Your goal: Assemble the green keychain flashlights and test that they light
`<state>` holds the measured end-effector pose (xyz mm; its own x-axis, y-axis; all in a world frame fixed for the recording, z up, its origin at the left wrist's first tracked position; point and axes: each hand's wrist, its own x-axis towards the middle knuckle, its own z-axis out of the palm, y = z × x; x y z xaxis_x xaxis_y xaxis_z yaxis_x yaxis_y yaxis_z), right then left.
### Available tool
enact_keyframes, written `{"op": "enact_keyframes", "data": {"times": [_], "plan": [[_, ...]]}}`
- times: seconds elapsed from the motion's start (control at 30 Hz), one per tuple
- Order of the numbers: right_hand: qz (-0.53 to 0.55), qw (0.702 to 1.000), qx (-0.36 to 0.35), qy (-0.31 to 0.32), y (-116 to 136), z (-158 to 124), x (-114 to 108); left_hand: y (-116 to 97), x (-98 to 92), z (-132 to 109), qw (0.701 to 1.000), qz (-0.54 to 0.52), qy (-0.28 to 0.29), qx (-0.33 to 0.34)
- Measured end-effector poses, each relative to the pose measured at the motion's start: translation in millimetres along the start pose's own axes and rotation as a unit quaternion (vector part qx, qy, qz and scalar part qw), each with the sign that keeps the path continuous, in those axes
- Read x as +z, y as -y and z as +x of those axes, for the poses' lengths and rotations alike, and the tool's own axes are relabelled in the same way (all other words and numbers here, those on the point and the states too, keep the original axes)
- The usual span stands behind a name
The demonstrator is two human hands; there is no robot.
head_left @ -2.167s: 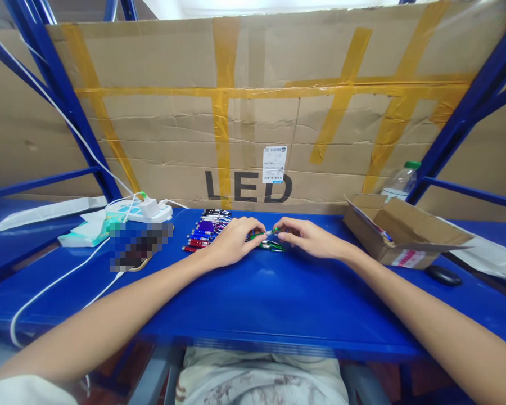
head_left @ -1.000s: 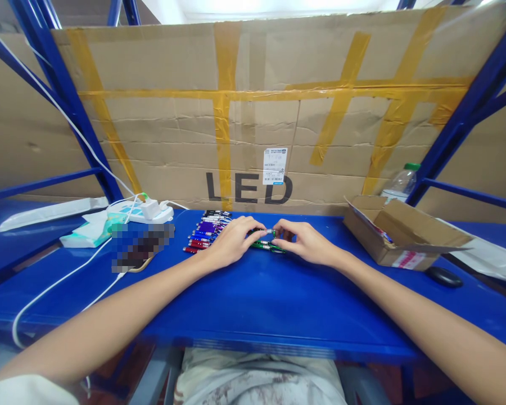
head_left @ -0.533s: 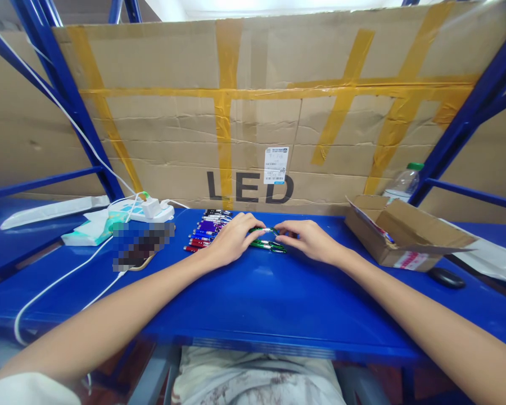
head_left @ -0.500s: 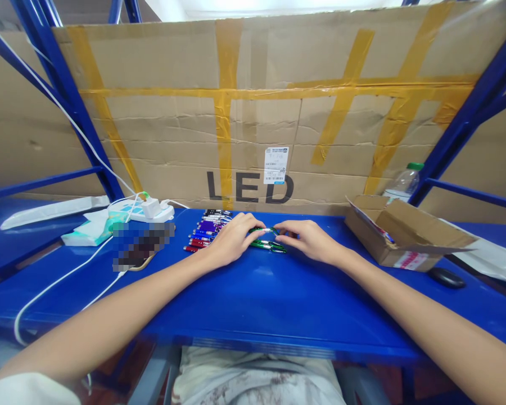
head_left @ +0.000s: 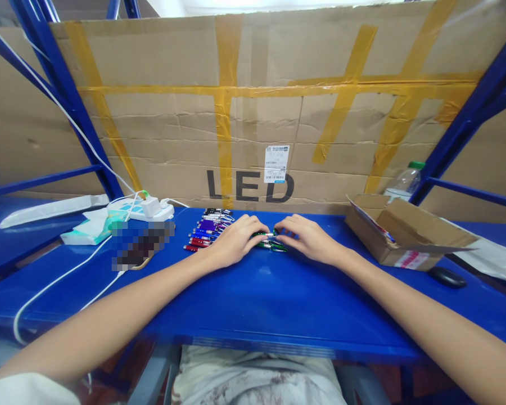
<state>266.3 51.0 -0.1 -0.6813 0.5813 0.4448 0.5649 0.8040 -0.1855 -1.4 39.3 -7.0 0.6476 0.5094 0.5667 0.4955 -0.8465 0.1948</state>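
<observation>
Between my two hands a green pen [head_left: 268, 234] lies sideways just above the blue table. My left hand [head_left: 238, 239] is closed on its left end, thumb and fingers pinching it. The fingertips of my right hand [head_left: 301, 235] pinch its right end. More green pens [head_left: 274, 246] rest on the table right below it, partly covered by my left hand. Left of my left hand, pens in red [head_left: 199, 242], blue [head_left: 201, 233], purple [head_left: 208, 225] and black [head_left: 215, 211] lie side by side in a row. My left hand hides some of their right ends.
An open cardboard box [head_left: 388, 236] stands at the right, with a black computer mouse [head_left: 447, 277] beside it. A phone [head_left: 145, 247], tissue pack [head_left: 90, 228] and white power strip [head_left: 160, 211] with cables lie left. A large cardboard sheet [head_left: 172, 135] closes off the back.
The green pen between my hands has come slightly lower, closer to the other green pens. My left thumb has shifted a little along it. Both hands stay nearly in place.
</observation>
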Motion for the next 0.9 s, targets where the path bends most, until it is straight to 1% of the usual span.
{"op": "enact_keyframes", "data": {"times": [0.33, 0.6, 0.9], "plan": [[-0.039, 0.998, -0.031, -0.025, 3.5, -1.2, 2.7, 2.2, 1.3, 0.0, 1.0, 0.006, -0.016, 0.017], [-0.046, 0.998, -0.017, -0.028, 8.0, -0.6, -1.0, 1.5, 0.7, -0.2, 1.0, 0.011, -0.007, 0.012], [-0.051, 0.998, -0.013, -0.024, 5.4, 0.0, -1.7, 1.2, 1.1, 0.2, 1.0, 0.026, -0.008, 0.011]]}}
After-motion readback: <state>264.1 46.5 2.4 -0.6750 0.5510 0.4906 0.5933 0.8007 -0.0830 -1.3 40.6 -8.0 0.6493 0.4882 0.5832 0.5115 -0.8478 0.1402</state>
